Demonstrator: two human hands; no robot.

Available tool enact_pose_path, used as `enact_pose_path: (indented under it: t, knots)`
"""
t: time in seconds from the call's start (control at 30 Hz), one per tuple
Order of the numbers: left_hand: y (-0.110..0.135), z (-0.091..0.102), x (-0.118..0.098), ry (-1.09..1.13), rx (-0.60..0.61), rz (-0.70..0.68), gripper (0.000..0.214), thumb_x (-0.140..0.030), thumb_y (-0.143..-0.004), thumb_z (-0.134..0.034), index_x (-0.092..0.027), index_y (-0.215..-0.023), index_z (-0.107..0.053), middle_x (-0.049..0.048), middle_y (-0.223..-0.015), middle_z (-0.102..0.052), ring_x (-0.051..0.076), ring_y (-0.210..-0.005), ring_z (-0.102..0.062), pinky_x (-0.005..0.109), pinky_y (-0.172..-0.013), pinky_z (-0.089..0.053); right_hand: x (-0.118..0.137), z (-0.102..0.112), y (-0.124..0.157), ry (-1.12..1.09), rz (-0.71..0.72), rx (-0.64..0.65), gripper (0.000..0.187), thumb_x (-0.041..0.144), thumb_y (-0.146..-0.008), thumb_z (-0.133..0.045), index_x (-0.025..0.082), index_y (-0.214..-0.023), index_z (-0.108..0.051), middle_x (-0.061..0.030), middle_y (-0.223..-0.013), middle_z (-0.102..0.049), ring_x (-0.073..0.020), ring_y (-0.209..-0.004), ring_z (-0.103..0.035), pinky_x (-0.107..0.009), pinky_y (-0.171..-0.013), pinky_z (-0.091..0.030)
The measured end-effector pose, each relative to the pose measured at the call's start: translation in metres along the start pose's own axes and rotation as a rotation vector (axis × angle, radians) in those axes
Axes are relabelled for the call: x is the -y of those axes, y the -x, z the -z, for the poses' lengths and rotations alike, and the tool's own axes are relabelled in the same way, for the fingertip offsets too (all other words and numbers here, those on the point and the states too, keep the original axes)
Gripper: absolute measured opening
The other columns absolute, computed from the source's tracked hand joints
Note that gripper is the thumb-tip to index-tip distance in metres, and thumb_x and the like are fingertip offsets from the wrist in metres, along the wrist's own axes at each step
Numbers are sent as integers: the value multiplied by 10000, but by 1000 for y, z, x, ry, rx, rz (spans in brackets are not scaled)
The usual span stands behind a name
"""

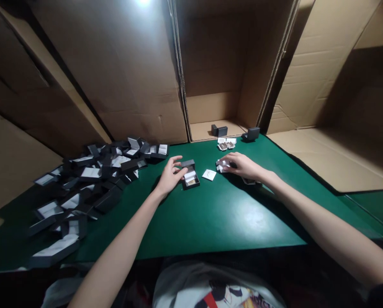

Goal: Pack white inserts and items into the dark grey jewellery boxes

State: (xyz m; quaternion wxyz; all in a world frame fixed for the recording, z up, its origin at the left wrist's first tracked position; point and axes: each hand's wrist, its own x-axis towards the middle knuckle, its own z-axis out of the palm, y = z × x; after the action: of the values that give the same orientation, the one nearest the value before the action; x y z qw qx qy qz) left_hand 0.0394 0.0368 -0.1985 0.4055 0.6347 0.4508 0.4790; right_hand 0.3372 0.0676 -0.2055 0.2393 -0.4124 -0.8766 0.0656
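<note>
A small open black box with a white lining lies in the middle of the green table. My left hand rests against its left side, fingers curled on its lid. My right hand lies palm down to the right, its fingertips closed on a small white insert. Between the two hands a white square card lies flat on the table.
Several open black boxes are heaped at the left. Two white inserts and two closed black boxes sit at the back near an open cardboard carton. Cardboard sheets wall the table.
</note>
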Motion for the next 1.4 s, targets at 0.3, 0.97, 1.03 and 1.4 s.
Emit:
enact_pose_path:
  t: [0.3,0.97,1.03,1.4]
  knots:
    - [0,-4,19,-59,114,-112,614,-275,-718,-652,-136,-1239,-359,115,-1098,-468,154,-782,-536,250,-679,-466,8,-3,1,5,-15,6,314,413,-847,-546,189,-1056,-616,-63,-973,-585,-176,-855,-526,-284,-736,-422]
    - [8,-17,15,-381,111,-239,421,14,-675,-585,-131,-1063,-506,25,-938,-561,183,-838,-542,234,-700,-417,51,-6,2,-81,339,-102,253,197,-734,-600,153,-976,-544,-54,-966,-568,-157,-890,-505,-266,-742,-432]
    - [9,-18,12,-430,81,-233,348,18,-669,-619,-119,-977,-529,16,-885,-564,181,-809,-542,231,-680,-414,59,-6,2,-49,409,-137,248,166,-731,-596,142,-971,-539,-59,-974,-574,-164,-892,-498,-275,-737,-438]
    - [14,-19,10,-219,185,-149,401,-35,-678,-633,-127,-1049,-513,32,-949,-586,183,-772,-593,207,-639,-467,73,-14,4,114,479,-227,250,212,-773,-591,128,-1005,-552,-81,-1063,-574,-189,-902,-494,-324,-780,-450]
